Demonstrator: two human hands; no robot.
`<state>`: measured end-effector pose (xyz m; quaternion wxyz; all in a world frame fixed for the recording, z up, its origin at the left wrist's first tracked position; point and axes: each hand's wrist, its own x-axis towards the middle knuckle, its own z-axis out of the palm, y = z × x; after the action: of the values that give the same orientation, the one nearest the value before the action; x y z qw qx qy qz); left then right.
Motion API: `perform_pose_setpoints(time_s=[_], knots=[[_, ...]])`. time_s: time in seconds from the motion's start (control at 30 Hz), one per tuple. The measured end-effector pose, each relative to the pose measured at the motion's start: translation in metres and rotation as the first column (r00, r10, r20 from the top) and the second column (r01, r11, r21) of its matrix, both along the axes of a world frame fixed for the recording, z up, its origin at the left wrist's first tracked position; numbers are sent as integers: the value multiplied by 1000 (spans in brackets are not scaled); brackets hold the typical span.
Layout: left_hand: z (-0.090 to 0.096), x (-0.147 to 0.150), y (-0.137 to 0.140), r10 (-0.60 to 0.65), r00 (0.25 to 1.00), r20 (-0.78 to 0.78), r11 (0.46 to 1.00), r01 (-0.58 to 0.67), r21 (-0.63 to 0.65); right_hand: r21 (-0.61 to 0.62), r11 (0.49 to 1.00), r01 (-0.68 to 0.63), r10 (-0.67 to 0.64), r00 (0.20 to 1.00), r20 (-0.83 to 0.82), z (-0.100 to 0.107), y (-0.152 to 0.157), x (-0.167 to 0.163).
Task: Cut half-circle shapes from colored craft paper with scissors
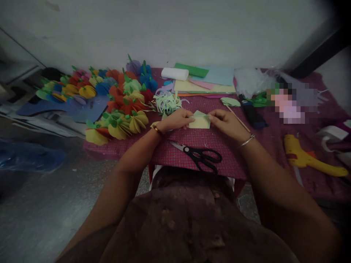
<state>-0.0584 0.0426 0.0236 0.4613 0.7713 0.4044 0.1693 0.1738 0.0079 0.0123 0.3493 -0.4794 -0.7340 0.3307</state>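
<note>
Between my two hands is a small piece of pale yellow-green paper (199,121), with a fold or second layer showing along its top. My left hand (179,119) pinches its left edge, and my right hand (222,122) grips its upper right corner. Just below, black-handled scissors (196,153) lie on the checked cloth, blades pointing left and slightly parted. Behind my left hand sits a heap of pale green paper strips (168,103). Near my right hand, a pale green paper cutout (230,102) lies by a thin wooden stick (239,118), which is partly behind the hand.
Many colourful folded-paper pumpkins (128,98) crowd the table's left side. Paper sheets (205,87) and a white roll (174,73) lie at the back. A yellow glue gun (312,159) rests at right, below plastic bags (252,82). The red checked cloth (175,157) covers the table.
</note>
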Motion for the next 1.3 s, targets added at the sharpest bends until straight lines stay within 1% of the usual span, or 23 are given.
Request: perform_pose_setpoints(time_s=[0.13,0.23,0.3,0.37,0.43,0.47,0.5,0.53,0.57,0.63,0.67,0.73,0.77,0.83,0.97,1.03,1.13,1.3], knots=[[1,-1,-1,-22,999,25,999,23,-38,-102,992,-68,68,998,-7,-3,0,-3],[5,0,-3,5,998,62,992,3,-126,-190,978,-83,73,995,-63,-6,0,-7],[6,2,-4,71,990,118,971,-41,-237,-263,962,-73,35,989,-145,-7,-1,-10],[6,5,-5,161,972,172,932,-93,-350,-336,939,-72,-16,967,-254,-6,-2,-13],[6,7,-6,223,951,213,904,-121,-410,-382,919,-93,-47,939,-341,-5,-4,-16],[5,7,-7,229,947,225,903,-121,-413,-386,917,-101,-49,932,-360,-4,-5,-17],[5,7,-7,216,948,235,914,-111,-391,-374,922,-100,-44,933,-357,-4,-6,-17],[5,6,-7,187,952,242,935,-97,-341,-339,937,-82,-38,942,-334,-4,-6,-17],[5,5,-7,147,960,240,961,-81,-264,-279,959,-53,-31,957,-288,-5,-7,-17],[6,4,-8,59,978,200,998,-50,-48,-104,995,2,-19,987,-157,-7,-7,-15],[6,3,-8,32,986,161,997,-43,67,-10,1000,12,-13,996,-87,-8,-7,-14],[6,3,-9,33,997,68,967,-48,249,136,991,-9,4,999,34,-11,-6,-11],[5,3,-9,45,999,27,949,-52,310,179,983,-31,17,996,82,-12,-6,-10],[3,3,-8,61,998,-29,922,-45,386,211,974,-83,48,985,166,-14,-5,-9],[-4,1,-6,32,994,-103,900,16,435,170,975,-142,84,947,310,-17,-4,-9],[-6,1,-5,27,990,-139,895,38,444,161,977,-141,80,938,337,-18,-3,-8],[-6,2,-6,48,985,-163,901,28,432,159,982,-101,49,952,301,-18,-4,-9],[0,4,-10,73,989,-126,941,-27,336,142,989,-45,17,982,189,-16,-4,-17]])
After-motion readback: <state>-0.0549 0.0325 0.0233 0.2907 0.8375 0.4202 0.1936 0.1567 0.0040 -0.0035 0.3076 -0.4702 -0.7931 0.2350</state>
